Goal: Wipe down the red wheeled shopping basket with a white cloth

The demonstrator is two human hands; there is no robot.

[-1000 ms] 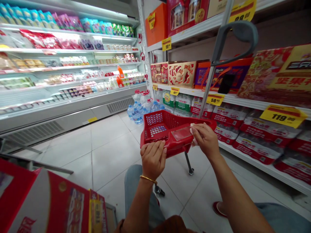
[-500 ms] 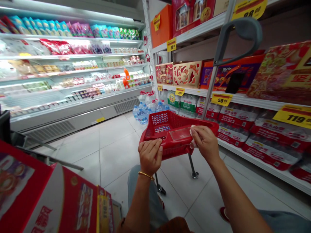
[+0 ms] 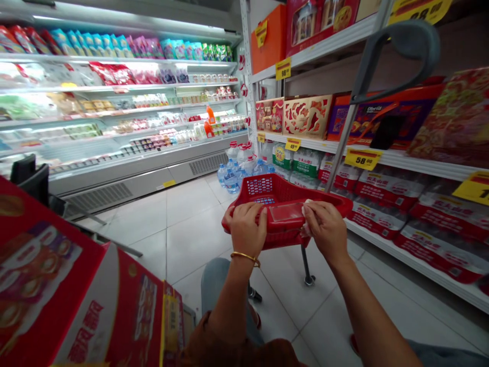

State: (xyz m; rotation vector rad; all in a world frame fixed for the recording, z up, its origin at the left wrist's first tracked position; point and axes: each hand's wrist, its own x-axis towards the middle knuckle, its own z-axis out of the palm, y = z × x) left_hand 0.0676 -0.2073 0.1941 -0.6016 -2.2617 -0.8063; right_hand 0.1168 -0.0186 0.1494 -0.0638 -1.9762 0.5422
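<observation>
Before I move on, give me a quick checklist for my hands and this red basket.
1. Left hand and right hand on the red handle: ok.
2. Caster on the floor tiles: ok.
3. Gap between the shopping basket and the bottled water ahead: cannot tell, they overlap in view.
4. White scrap at the right hand: cannot tell what it is.
5. Red gift box at lower left, apart from the hands: ok.

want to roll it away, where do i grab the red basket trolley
Take the grey loop handle on the metal pole, coming from your side, over the top: the loop is open, so fingers can close round it, and it stands well above the red basket.
</observation>
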